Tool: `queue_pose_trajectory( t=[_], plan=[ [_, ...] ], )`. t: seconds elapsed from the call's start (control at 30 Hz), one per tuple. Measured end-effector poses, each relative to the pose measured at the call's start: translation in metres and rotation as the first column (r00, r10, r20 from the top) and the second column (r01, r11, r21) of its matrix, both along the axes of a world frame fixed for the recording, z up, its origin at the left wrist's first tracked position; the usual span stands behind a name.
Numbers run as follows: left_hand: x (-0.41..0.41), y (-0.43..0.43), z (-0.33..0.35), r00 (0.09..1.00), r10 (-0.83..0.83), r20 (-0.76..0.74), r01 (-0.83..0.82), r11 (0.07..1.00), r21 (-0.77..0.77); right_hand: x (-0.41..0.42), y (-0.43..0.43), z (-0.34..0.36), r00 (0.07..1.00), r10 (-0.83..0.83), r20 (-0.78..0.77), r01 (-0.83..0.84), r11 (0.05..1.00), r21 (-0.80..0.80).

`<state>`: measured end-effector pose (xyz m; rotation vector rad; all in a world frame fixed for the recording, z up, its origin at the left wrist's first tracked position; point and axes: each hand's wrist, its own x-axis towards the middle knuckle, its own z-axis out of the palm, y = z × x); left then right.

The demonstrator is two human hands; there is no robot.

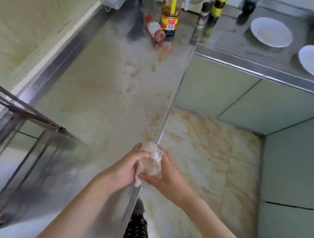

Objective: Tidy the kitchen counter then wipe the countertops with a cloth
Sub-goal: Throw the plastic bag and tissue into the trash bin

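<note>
– Stainless tabletop (100, 93) along the wall: condition?
– Not clean. Pale smears and yellowish residue (138, 71) run down its middle towards the front edge. Wiping looks barely begun, in my judgement.
– Tidying?
– Incomplete. Several bottles (170, 12) stand at the far end, a small bottle (155, 30) lying on its side beside them. Two white plates (270, 32) sit on the adjoining surface.
– Cloth?
– Bunched cloth (152, 162) at the front edge, near end, held between both hands.
– Pose?
– Over the tabletop, the left hand (125, 166); just past its edge, above the floor, the right hand (170, 179). Fingers of both curl round the cloth, forearms converging.
</note>
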<state>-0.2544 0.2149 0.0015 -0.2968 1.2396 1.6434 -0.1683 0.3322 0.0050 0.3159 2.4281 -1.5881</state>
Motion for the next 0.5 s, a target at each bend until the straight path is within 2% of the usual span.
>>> queue_pose_trajectory(
  t=[0.13,0.2,0.27,0.33,0.37,0.5],
  plan=[
    [0.045,0.069,-0.006,0.947,-0.321,-0.013,0.320,0.946,-0.053,0.065,0.055,-0.018,0.985,-0.173,0.016,0.169,0.974,0.154],
    [0.076,0.104,-0.019,0.807,-0.586,-0.074,0.568,0.804,-0.178,0.111,0.081,-0.036,0.937,-0.339,0.080,0.324,0.933,0.154],
    [0.114,0.142,-0.033,0.648,-0.743,-0.169,0.654,0.656,-0.376,0.165,0.107,-0.058,0.828,-0.521,0.208,0.501,0.853,0.143],
    [0.155,0.178,-0.057,0.539,-0.787,-0.301,0.598,0.609,-0.521,0.226,0.130,-0.088,0.691,-0.640,0.335,0.617,0.764,0.188],
    [0.176,0.194,-0.071,0.453,-0.820,-0.350,0.588,0.570,-0.574,0.258,0.139,-0.104,0.616,-0.683,0.393,0.664,0.718,0.208],
    [0.254,0.245,-0.140,0.033,-0.924,-0.380,0.681,0.299,-0.668,0.374,0.169,-0.176,0.292,-0.818,0.495,0.843,0.464,0.271]
  ],
)
